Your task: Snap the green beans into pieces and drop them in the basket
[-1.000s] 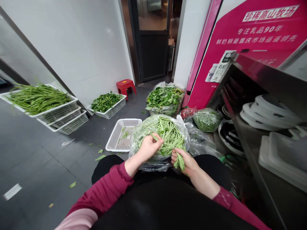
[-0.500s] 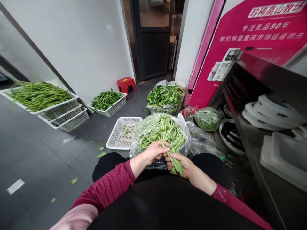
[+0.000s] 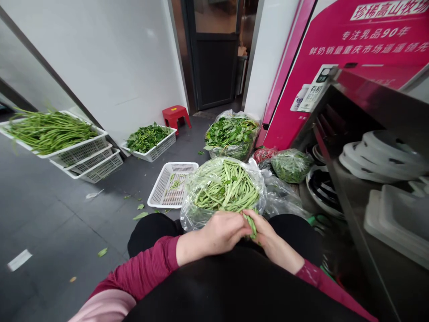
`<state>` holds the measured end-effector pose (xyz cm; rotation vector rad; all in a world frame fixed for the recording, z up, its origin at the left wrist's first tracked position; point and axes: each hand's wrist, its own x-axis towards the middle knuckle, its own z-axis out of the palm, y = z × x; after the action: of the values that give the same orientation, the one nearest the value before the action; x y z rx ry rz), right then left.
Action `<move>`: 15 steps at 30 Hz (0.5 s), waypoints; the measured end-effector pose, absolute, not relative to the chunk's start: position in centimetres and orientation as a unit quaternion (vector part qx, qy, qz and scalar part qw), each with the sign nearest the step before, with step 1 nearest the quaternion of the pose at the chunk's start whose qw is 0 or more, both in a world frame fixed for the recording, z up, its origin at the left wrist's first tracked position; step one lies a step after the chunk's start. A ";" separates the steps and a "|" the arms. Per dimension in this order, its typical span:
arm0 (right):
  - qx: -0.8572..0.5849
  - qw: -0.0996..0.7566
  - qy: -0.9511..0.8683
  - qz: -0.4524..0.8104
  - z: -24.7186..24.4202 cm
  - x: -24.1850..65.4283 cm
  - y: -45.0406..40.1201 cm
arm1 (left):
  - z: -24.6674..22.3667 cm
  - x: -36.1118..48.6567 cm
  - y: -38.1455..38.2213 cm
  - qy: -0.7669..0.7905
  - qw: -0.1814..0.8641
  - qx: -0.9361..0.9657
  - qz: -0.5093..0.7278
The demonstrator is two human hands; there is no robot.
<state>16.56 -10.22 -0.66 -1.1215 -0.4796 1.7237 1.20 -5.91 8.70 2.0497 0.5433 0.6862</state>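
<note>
A small bunch of green beans point(image 3: 250, 226) is held over my lap, wrapped in the fingers of my right hand point(image 3: 266, 232). My left hand point(image 3: 224, 230) is closed against the same bunch, its back to the camera, and its fingertips are largely hidden. Just beyond both hands, a clear plastic bag point(image 3: 194, 203) stands wide, with a heap of long green beans point(image 3: 231, 183) in it. Left of the bag, a white perforated basket point(image 3: 157, 192) sits on the floor with a few bean pieces inside.
Stacked white baskets point(image 3: 97, 172) carry long green stems at the left. Farther off are a basket of leafy greens point(image 3: 147, 138), a red stool point(image 3: 176, 117) and a bag of leaves point(image 3: 231, 132). A metal shelf point(image 3: 355, 214) with white containers borders my right side.
My left hand has turned over and moved right and down onto the bunch, now covering much of it. My right hand has shifted slightly right, still holding the beans.
</note>
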 end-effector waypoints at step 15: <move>-0.356 0.418 -0.219 0.806 0.9 17.6 -13.3 | 5.3 -1.4 -4.6 -0.047 0.007 0.999 0.013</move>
<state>17.56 -13.28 0.85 -0.8929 -0.5498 2.0230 -1.38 -4.62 5.27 3.1244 -0.1473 0.0401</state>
